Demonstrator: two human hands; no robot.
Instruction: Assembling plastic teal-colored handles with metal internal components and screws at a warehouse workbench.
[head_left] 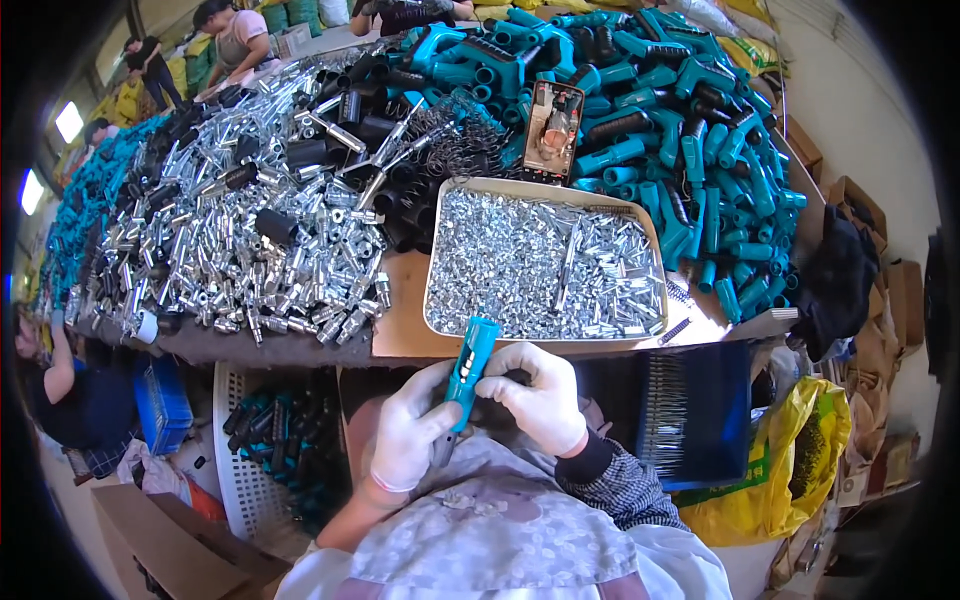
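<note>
Both my hands wear white gloves and meet just below the table's front edge. My left hand (410,430) grips the lower part of a teal plastic handle (470,362) that stands nearly upright. My right hand (540,398) pinches the same handle from the right side, fingers curled against its middle. Right above the hands lies a shallow tan tray (440,255) filled with several small shiny metal parts.
A heap of teal handles (690,120) covers the table's back right, silver metal tubes and black sleeves (240,220) the left. A phone (553,130) leans on the teal heap. A white basket (250,450) and a blue bin (700,410) sit below. Other people work at left and back.
</note>
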